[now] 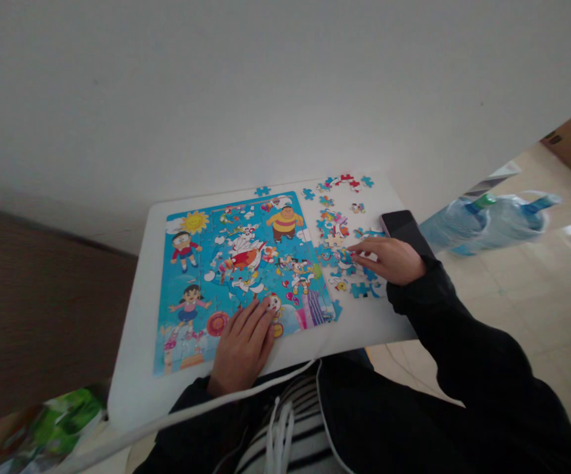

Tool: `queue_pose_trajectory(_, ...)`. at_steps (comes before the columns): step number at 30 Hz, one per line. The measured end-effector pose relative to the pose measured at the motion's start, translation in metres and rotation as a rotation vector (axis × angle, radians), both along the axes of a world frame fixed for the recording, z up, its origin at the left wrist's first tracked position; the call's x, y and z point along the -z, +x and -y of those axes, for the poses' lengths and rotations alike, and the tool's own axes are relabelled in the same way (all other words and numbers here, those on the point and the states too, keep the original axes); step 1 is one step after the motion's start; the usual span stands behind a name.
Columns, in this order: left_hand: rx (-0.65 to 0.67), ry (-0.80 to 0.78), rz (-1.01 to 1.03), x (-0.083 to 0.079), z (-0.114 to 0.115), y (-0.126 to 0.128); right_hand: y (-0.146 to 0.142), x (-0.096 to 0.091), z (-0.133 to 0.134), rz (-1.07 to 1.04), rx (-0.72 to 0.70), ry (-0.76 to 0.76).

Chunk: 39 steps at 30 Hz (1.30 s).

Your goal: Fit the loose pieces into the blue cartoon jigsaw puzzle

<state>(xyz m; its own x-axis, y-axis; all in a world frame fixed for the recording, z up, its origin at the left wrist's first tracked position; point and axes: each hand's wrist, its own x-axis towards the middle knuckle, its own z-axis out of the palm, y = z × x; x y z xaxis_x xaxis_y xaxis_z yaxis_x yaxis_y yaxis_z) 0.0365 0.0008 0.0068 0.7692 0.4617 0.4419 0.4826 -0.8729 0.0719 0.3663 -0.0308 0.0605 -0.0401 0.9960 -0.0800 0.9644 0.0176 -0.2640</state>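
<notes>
A blue cartoon jigsaw puzzle (223, 227) lies on the small white table, its picture largely filled in. Flat on its lower edge rests my left hand (245, 342), fingers stretched out and holding nothing, covering part of the picture. To the right of the board, my right hand (388, 259) reaches into a spread of loose puzzle pieces (333, 220). Its thumb and fingers pinch together on what looks like a small puzzle piece (351, 254), mostly hidden by the fingertips. More loose pieces (360, 290) lie beneath and beside that hand.
A dark phone (404, 227) lies at the right side of the white table (139, 316), by my right wrist. A wall (265, 99) rises behind it. Large plastic water bottles (467, 220) stand on the floor at right. A white cord (245, 394) crosses in front of me.
</notes>
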Motion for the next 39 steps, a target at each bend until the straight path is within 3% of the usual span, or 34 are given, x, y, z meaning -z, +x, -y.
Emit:
queue_pose_trajectory(4, -0.002, 0.008, -0.004, -0.001, 0.0, 0.0, 0.012, 0.002, -0.02, 0.1, 0.007, 0.029)
queue_pose_trajectory(10, -0.031, -0.003, 0.003, -0.004, 0.001, 0.002, -0.021, 0.006, -0.031, 0.152, -0.091, -0.054)
queue_pose_trajectory(16, -0.029, -0.013, 0.009, -0.002, 0.001, 0.001, -0.026, -0.013, -0.033, 0.221, -0.052, -0.116)
queue_pose_trajectory(21, -0.036, -0.024, 0.017, -0.001, 0.001, 0.0, 0.001, -0.028, -0.092, 0.26, 0.043, 0.015)
queue_pose_trajectory(24, -0.039, -0.022, 0.003, -0.002, 0.001, 0.0, 0.018, -0.02, -0.138, 0.294, 0.204, 0.07)
queue_pose_trajectory(27, -0.039, -0.029, -0.01, -0.004, 0.002, 0.001, 0.029, -0.002, -0.164, 0.305, 0.217, 0.068)
queue_pose_trajectory(33, -0.045, -0.044, -0.001, -0.005, 0.003, 0.002, 0.035, 0.019, -0.163, 0.282, 0.162, 0.109)
queue_pose_trajectory(39, -0.066, -0.085, -0.033, -0.006, 0.006, 0.004, 0.032, 0.008, -0.154, 0.212, 0.168, 0.119)
